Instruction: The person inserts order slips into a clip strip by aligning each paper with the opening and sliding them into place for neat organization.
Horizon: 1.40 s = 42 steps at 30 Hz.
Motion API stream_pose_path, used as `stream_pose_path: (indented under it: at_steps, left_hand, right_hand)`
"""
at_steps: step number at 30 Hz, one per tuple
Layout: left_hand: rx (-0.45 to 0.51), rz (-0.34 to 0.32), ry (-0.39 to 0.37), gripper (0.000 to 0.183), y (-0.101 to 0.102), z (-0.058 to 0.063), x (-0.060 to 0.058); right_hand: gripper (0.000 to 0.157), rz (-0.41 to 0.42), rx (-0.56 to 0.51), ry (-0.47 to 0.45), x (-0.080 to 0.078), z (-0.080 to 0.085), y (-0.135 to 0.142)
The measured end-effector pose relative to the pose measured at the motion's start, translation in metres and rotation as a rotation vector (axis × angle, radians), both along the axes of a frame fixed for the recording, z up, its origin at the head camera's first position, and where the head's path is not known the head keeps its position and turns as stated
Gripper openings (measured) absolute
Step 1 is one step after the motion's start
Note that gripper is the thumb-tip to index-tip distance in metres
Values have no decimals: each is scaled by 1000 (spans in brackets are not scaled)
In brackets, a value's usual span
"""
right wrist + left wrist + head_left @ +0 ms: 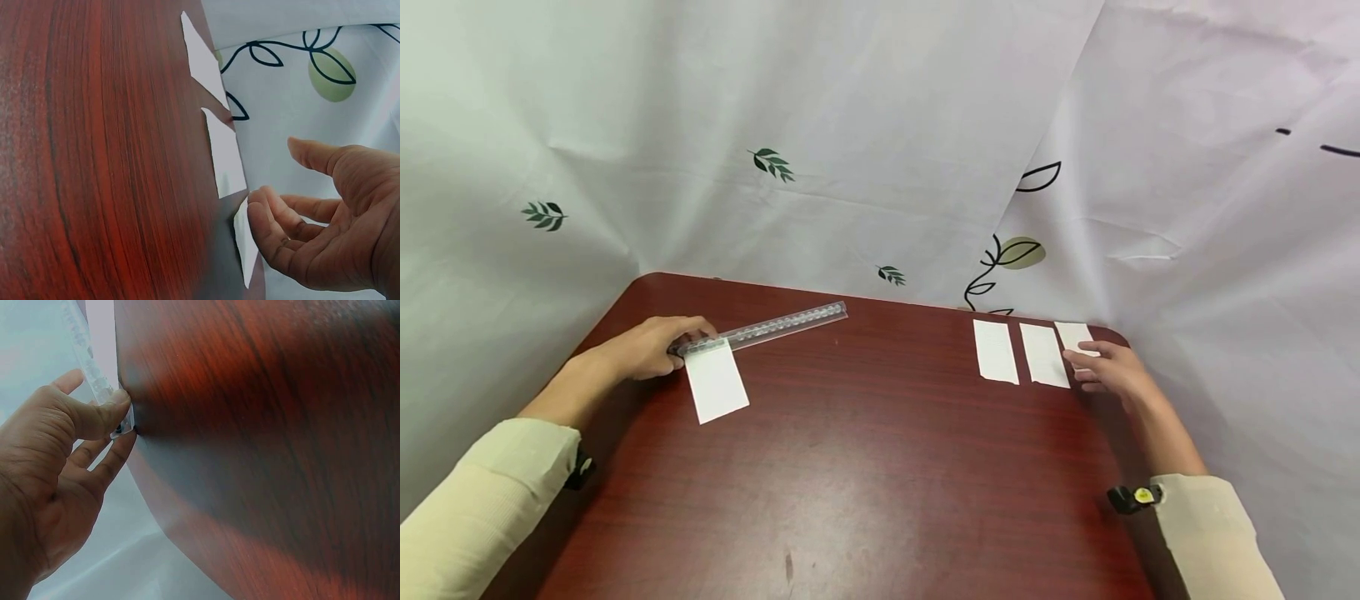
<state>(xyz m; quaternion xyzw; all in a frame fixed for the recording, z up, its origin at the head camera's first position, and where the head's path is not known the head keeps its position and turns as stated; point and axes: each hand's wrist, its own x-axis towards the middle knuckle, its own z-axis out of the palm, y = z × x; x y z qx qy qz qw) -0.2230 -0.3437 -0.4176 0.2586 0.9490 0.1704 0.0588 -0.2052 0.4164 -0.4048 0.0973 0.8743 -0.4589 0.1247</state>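
At the left of the table, my left hand (pixel 662 346) pinches the near end of a long, straight clear plastic strip (pixel 786 322), ruler-like, with a row of rounded shapes along it. In the left wrist view, the thumb presses on the clear strip (pixel 94 375) and fingers are behind it. A white paper slip (pixel 718 387) extends from under the strip's near end. On the far right, my right hand (pixel 1112 367) is over the rightmost paper slip (pixel 1072 335), partly covering it. Its fingers are loosely bent with nothing between them, fingertips right at that slip (pixel 245 244).
Two more white paper slips, the left one (pixel 996 352) and the middle one (pixel 1043 356), lie side by side near the back right edge of the reddish-brown table (pixel 865 450). A pale printed curtain (pixel 850 108) hangs along the table's back and sides.
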Motion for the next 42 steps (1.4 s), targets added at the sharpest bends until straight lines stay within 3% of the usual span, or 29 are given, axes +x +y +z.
stream_pose_path:
  at_steps: [25,34,42]
  left_hand:
    - [11,-2,12,62,-1,-2,1]
    - [8,2,4,64,-1,-1,0]
    - [6,0,10,63,-1,-2,0]
  right_hand:
    - [90,-39,102,-45,3,-2,4]
    - [84,-72,149,-10,1,-5,8]
    - [86,-109,138,-48,2,-6,10]
